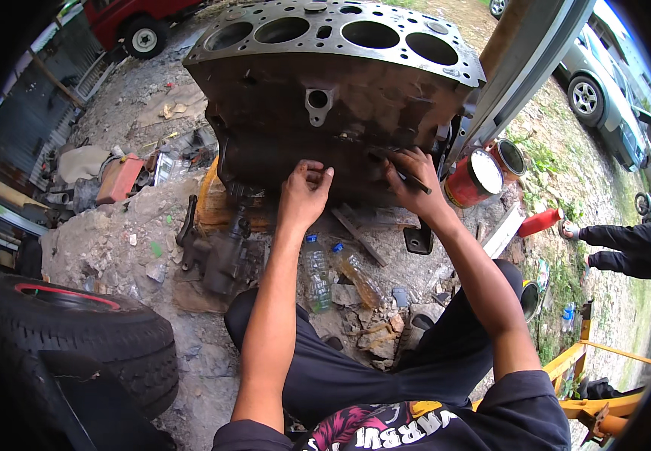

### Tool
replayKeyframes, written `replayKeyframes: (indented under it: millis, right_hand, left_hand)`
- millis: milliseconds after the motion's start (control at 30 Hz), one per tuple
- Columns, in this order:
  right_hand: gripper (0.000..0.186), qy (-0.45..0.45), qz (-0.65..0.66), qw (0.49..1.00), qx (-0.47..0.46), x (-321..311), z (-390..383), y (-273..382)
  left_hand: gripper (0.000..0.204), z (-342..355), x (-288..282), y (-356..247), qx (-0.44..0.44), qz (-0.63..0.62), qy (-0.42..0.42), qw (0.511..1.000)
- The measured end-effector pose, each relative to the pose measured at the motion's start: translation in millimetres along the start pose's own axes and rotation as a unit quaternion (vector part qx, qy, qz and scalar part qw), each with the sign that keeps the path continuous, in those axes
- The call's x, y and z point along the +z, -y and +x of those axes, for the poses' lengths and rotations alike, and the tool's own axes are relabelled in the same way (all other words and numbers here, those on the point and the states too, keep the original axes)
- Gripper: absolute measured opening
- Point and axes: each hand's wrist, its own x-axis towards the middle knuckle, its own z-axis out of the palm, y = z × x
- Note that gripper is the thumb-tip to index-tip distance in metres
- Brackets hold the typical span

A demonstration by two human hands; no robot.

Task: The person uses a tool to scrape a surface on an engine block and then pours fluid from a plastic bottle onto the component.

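In front of me stands a large brown engine block [325, 101], its bare metal top face showing four round bores. My right hand [415, 179] is closed around a slim dark stick-like tool [415, 181] at the right part of the block's lower side. The kind of tool cannot be made out; its tip points at the block. My left hand [306, 195] is raised before the lower middle of the block. Its fingers are loosely curled, the thumb is apart from them, and nothing shows in it. Whether the fingertips touch the block is unclear.
Two plastic bottles [316, 274] with blue caps stand between my knees. Left of them lies a greasy metal part [224, 263]. Open cans [474, 179] stand right of the block, by a post [528, 68]. A tyre [92, 338] is at my left. Another person's hand [568, 229] is at far right.
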Motion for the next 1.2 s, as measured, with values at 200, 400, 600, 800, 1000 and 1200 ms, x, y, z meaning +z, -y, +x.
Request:
replayKeyframes:
  millis: [200,400,600,800,1000,1200]
  right_hand:
    - [0.036,-0.006,-0.059,0.997,-0.048,-3.1,-3.2,0.2]
    - [0.037,0.009,-0.042,0.998,-0.047,-5.1,-3.3,2.6]
    - [0.034,0.041,-0.04,0.997,-0.057,11.1,0.6,7.0]
    - [0.042,0.104,-0.133,0.985,-0.045,11.9,-8.3,15.2]
    - [0.044,0.068,-0.151,0.985,-0.051,12.7,-18.0,38.4]
    - [0.045,0.077,-0.167,0.982,-0.043,12.5,-25.7,41.6]
  left_hand:
    - [0.032,-0.5,-1.1,5.0,0.006,0.0,-0.009,1.0]
    - [0.032,-1.8,0.0,-2.5,0.012,0.004,-0.008,1.0]
    - [0.032,-3.6,-0.7,-7.5,0.001,0.034,-0.005,0.999]
    - [0.034,-3.4,-3.3,-6.1,-0.009,0.017,-0.006,1.0]
    - [0.034,-3.3,-3.1,-7.9,-0.009,0.02,-0.006,1.0]
    - [0.033,-3.2,-4.1,-6.5,-0.014,0.028,-0.01,0.999]
